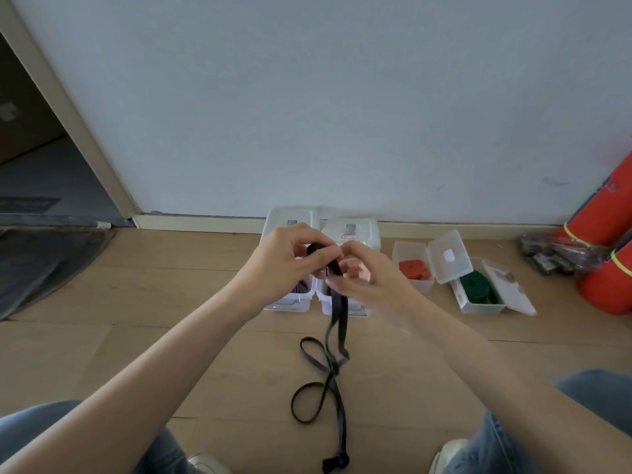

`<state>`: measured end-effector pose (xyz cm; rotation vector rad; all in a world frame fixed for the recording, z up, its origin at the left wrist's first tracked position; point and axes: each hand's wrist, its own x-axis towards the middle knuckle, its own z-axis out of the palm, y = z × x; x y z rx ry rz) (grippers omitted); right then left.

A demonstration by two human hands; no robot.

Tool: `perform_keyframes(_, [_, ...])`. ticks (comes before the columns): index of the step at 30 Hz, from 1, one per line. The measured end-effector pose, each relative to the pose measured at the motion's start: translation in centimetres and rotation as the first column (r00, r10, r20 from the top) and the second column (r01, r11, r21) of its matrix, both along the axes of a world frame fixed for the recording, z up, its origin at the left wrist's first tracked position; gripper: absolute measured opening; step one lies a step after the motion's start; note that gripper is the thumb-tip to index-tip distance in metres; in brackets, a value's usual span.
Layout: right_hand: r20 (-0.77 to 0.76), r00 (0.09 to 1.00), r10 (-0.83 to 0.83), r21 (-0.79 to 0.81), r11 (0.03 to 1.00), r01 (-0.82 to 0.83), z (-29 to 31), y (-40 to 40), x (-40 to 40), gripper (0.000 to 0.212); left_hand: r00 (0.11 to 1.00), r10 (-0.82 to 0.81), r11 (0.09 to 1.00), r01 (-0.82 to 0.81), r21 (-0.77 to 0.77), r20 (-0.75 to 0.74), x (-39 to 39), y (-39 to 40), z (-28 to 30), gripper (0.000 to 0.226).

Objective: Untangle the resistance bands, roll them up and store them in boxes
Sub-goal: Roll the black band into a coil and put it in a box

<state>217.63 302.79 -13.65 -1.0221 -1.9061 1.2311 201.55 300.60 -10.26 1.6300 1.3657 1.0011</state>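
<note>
Head view, only one available.

Both hands are together at centre frame. The left hand (285,260) is curled round a small started coil at the top end of the long black flat rubber resistance band (337,340). The right hand (367,275) pinches the strap just below that coil.

The rest of the band hangs from the hands to the wooden floor (171,302), where it lies in loose crossing loops toward the person's knees. Looks mostly untangled, with one crossover left.

Done, by my read:
- small clear plastic box (415,285) right of the hands holds a rolled orange band (413,268), lid open
- next clear box (484,307) further right holds a rolled green band (478,290), lid open
- tall clear bin (290,302) under the left hand shows something purple (301,287), likely a band

Left: roll nearly all of the black band and box it, probably in the second tall clear bin (349,307) under the hands. Contents hidden. Lids not yet closed.
</note>
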Motion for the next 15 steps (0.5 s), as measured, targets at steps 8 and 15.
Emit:
perform_keyframes(8, [-0.060,0.995,-0.081,0.155,0.984,0.089,1.4,0.4,1.8,0.019,0.996,0.086,0.976,-0.081,-0.204,0.015,-0.9,0.4,-0.3,0.006])
perform_keyframes(15, [0.115,0.983,-0.145,0.555,0.830,0.057,2.0,-0.2,1.6,0.011,0.973,-0.054,0.894,0.148,-0.423,0.226,-0.7,0.3,-0.8,0.025])
